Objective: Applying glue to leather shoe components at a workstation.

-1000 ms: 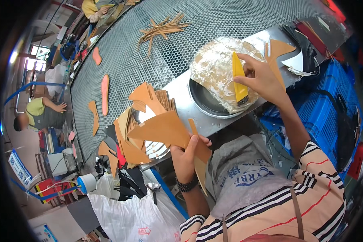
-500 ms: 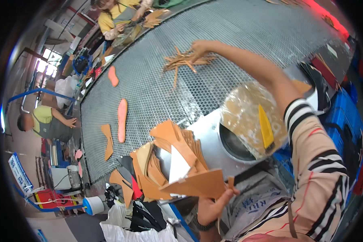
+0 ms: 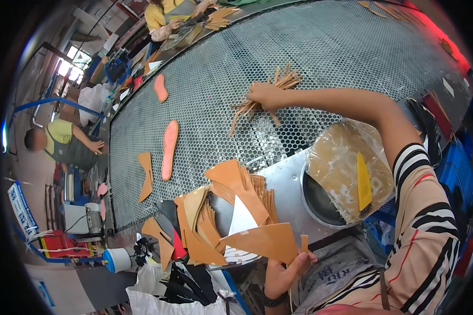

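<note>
My left hand [image 3: 285, 274] is closed at the near edge. It grips a tan leather piece [image 3: 265, 241] with a pointed end. A narrow tan strip [image 3: 304, 242] stands up between the same fingers. Far out over the mesh conveyor belt [image 3: 205, 105], my right hand [image 3: 266, 96] is closed on a bundle of thin tan leather strips [image 3: 288, 79]. Their ends stick out on both sides of it, and my fingertips are partly hidden. Just beyond my left hand are stacked tan leather pieces [image 3: 231, 178], with a white piece [image 3: 242, 218] on them.
A plastic-wrapped bowl [image 3: 326, 202] with a yellow scraper-like tool [image 3: 363, 184] on it stands to the right. Pink insoles [image 3: 170, 149] and a tan cutout [image 3: 145, 176] lie on the belt. Co-workers [image 3: 71, 144] are at the far left and far side [image 3: 176, 16].
My right hand has come nearer across the strips, which now point away from me in a bunch. My left hand still holds the leather piece. The view has shifted slightly.
</note>
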A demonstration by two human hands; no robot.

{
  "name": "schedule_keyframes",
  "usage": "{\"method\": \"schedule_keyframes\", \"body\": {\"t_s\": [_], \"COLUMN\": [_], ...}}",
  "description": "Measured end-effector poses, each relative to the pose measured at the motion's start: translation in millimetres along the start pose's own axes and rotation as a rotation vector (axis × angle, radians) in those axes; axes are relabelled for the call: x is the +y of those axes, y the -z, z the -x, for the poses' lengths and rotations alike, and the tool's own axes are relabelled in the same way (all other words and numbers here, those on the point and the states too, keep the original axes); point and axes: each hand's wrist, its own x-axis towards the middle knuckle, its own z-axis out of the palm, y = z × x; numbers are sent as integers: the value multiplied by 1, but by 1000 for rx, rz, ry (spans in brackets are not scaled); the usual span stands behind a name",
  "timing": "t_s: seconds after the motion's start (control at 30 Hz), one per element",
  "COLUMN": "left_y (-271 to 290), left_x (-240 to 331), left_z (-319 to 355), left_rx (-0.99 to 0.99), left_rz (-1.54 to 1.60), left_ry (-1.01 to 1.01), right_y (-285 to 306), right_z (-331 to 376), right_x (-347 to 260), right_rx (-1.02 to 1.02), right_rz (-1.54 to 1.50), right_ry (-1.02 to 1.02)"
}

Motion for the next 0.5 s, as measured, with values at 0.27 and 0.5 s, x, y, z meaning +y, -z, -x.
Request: {"method": "schedule_keyframes", "body": {"t_s": [0.27,0.5], "left_y": [-8,-8], "left_x": [-10,-15], "left_z": [9,22], "left_rx": [1,-2], "left_rz": [-34,37], "left_ry": [-48,-78], "right_y": [45,75], "right_z": [29,22], "right_x": [3,25], "right_rx": [-157,-49], "right_rz": [-188,-372], "right_ry": [-95,-396]}}
